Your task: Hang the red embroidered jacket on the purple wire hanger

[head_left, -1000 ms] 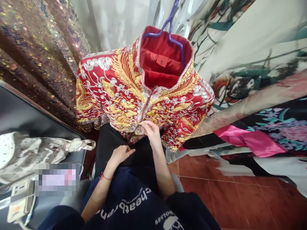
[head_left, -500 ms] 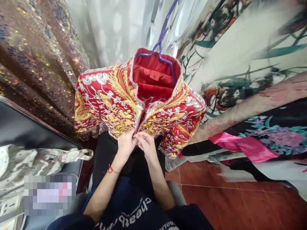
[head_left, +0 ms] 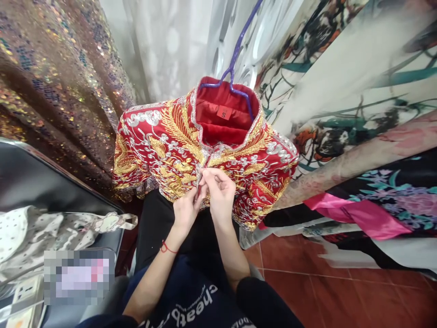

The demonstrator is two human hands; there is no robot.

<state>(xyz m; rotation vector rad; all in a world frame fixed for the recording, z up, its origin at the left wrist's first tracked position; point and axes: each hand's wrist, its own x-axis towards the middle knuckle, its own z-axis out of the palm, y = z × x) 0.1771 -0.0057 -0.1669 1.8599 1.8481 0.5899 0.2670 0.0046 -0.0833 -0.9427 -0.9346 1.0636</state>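
Observation:
A red short-sleeved jacket with gold and silver embroidery and a stand-up collar hangs on a purple hanger. Its size label shows inside the neck. Lower on the front opening, my left hand is closed, pinching the jacket's front edge. My right hand pinches the front fastening higher up, a little below the collar. Whatever small part lies between its fingertips is hidden; a bit of red shows just above them. The two hands touch or nearly touch. Above my right hand only a short gap remains open at the neck.
A black chair at left bears a spotted cloth bag and a blurred-out item. Sequinned fabric hangs behind it. Patterned garments and a pink sash hang at right above red floor tiles.
My right hand has moved up the jacket's front toward the collar, and the gap in the front has become much shorter. My left hand stays low. The view has shifted slightly.

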